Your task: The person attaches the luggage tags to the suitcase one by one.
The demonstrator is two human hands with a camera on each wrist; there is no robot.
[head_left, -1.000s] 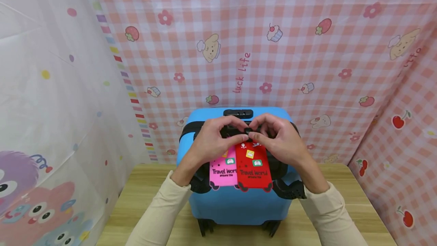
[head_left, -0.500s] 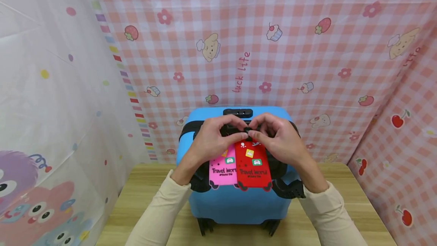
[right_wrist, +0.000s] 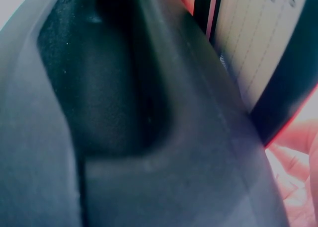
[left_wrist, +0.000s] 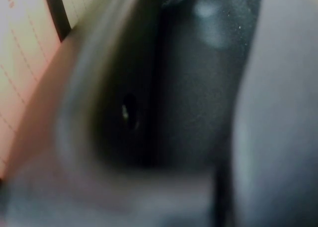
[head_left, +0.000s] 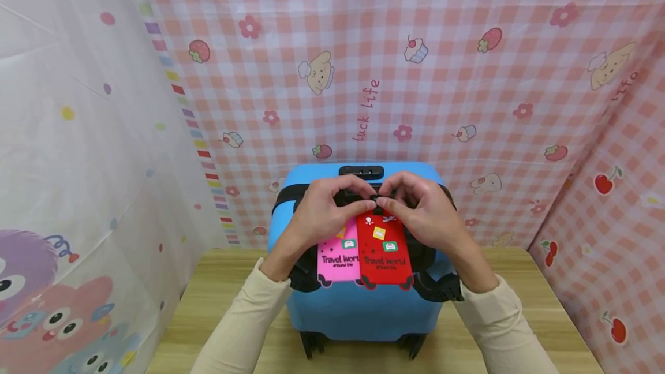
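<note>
A blue suitcase [head_left: 363, 313] stands upright at the centre of the head view. Two luggage tags hang at its top: a red luggage tag [head_left: 385, 250] in front, overlapping a pink luggage tag [head_left: 337, 258]. My left hand [head_left: 329, 204] and right hand [head_left: 423, 209] meet above the red tag. Each thumb and forefinger pinches a small black strap [head_left: 375, 201] at that tag's top; the fingertips cover most of it. In the right wrist view, the lined back of a tag [right_wrist: 256, 43] shows beside the suitcase's black handle recess [right_wrist: 109, 88], with some fingers [right_wrist: 293, 162] at the edge.
A black combination lock [head_left: 361, 172] sits on the suitcase top, behind the hands. A black belt [head_left: 292, 194] runs round the case, its loose end [head_left: 439, 288] sticking out at the right. The wooden table [head_left: 208, 310] lies beneath; a checked cloth [head_left: 441, 85] hangs close behind.
Both hands keep their pinch at the strap, with hardly any movement of the fingers. The whole head view has drifted very slightly; suitcase and tags stay in place.
</note>
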